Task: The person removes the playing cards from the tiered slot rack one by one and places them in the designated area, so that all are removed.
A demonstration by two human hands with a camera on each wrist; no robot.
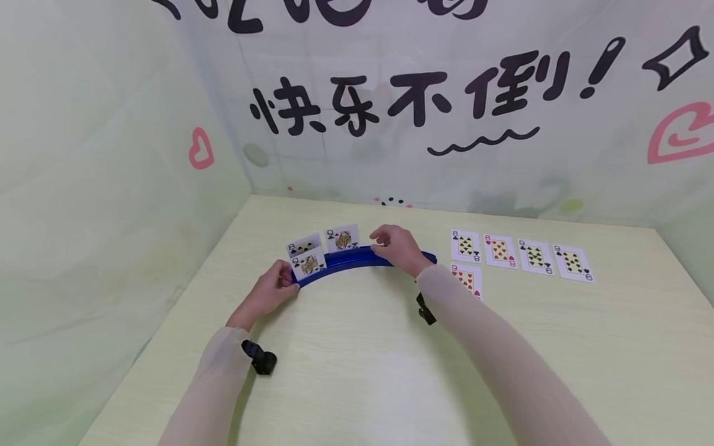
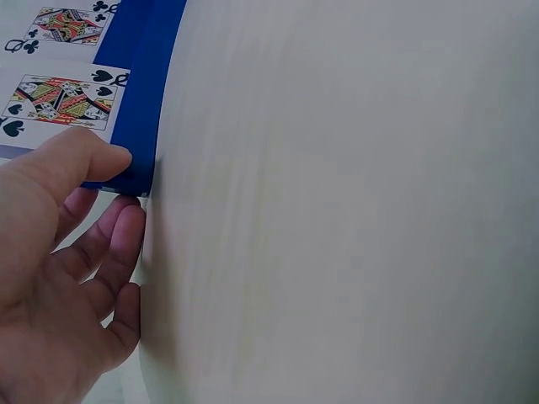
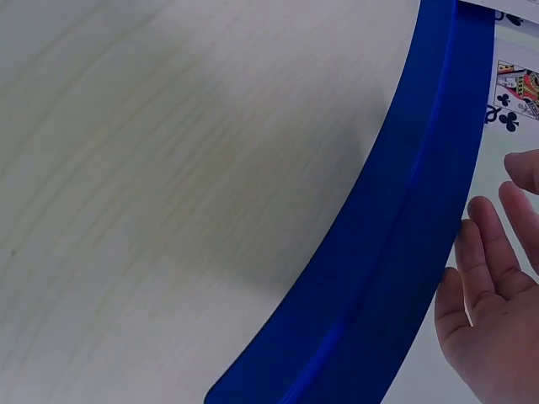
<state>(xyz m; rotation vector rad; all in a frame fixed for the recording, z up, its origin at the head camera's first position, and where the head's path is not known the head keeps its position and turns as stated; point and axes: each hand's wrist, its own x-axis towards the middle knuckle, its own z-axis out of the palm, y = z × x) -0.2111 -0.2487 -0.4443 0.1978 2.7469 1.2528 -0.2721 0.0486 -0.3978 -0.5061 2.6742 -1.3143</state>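
Note:
A curved blue card holder (image 1: 352,257) lies on the table. My left hand (image 1: 271,288) grips its left end, thumb (image 2: 105,160) over the top edge and the other fingers bent at the end and beneath. A queen of spades (image 2: 63,101) stands at that end, close to the thumb. Behind it in the head view is a card with black pips (image 1: 304,246). A queen of clubs (image 1: 343,238) sits farther along the holder. My right hand (image 1: 398,249) is over the right half, its fingers loosely bent and holding nothing, fingertips right at the holder's back edge in the right wrist view.
To the right, a row of several face-up cards, among them a red eight (image 1: 500,251) and a black nine (image 1: 573,262), lies on the pale wooden table (image 1: 357,371). Below the row, a red card (image 1: 465,280) is partly hidden by my right sleeve. A printed cloth (image 1: 357,167) hangs behind.

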